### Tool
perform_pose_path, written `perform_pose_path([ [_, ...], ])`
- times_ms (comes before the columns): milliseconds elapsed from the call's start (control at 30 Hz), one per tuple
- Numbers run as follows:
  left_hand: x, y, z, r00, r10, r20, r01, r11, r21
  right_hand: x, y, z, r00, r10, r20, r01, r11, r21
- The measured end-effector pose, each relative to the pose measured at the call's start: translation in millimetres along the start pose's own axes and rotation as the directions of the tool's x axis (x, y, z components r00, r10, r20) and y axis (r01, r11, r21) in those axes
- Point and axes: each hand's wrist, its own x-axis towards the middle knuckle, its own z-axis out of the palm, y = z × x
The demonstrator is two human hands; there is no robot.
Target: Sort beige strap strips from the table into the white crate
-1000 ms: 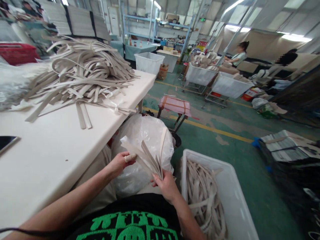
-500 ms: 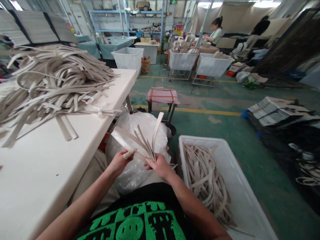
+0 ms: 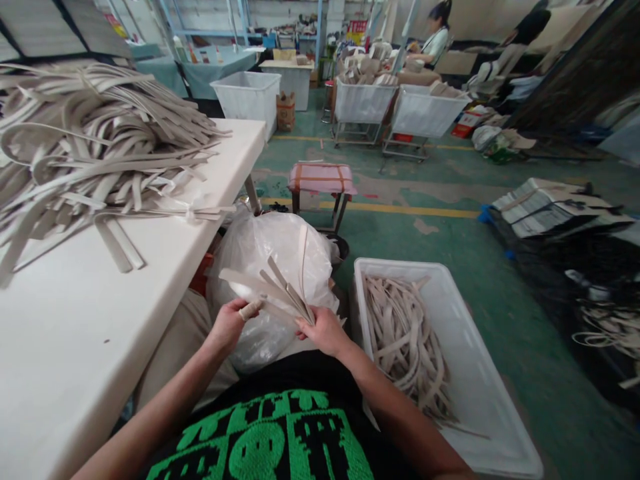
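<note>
In the head view, the right hand's fingers grasp fanned pale strips, with the plastic bag behind. Whether the left hand's fingers pinch one, I cannot tell. A steady right grip likely helps separate them cleanly.

Place type: Workshop or factory floor, arranged for manual work in bulk.
Floor: Green painted surface, worn in patches and marked with yellow lines.
Worktable: White table bearing a large heap of pale strips.
Containers: White plastic tub partly filled with similar strips; raised tubs farther back, piled high with pieces.
Storage: Blue shelving at the rear; banded stacks near floor level.
Seating: Low padded stool with taped pink top.
Personnel: Two other people in the background, one beside the raised tubs.
</note>
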Motion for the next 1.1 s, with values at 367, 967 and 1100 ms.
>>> perform_pose_path([
  [367, -23, -11, 1.8, 0.999, -0.026, 0.032, 0.025, 0.999, 0.039, -26, 3, -10, 0.996, -0.036, 0.080, 0.042, 0.996, -0.079],
  [967, -48, -45, 20.3, 0.907, -0.370, 0.203, 0.394, 0.915, -0.093, -68, 29, -25, 0.994, 0.112, 0.013, -0.105, 0.961, -0.254],
  [1100, -51, -41, 21.6, 0.942, -0.238, 0.235, 0.241, 0.970, 0.019, -80, 34, -27, 0.991, 0.125, -0.047, -0.133, 0.952, -0.277],
])
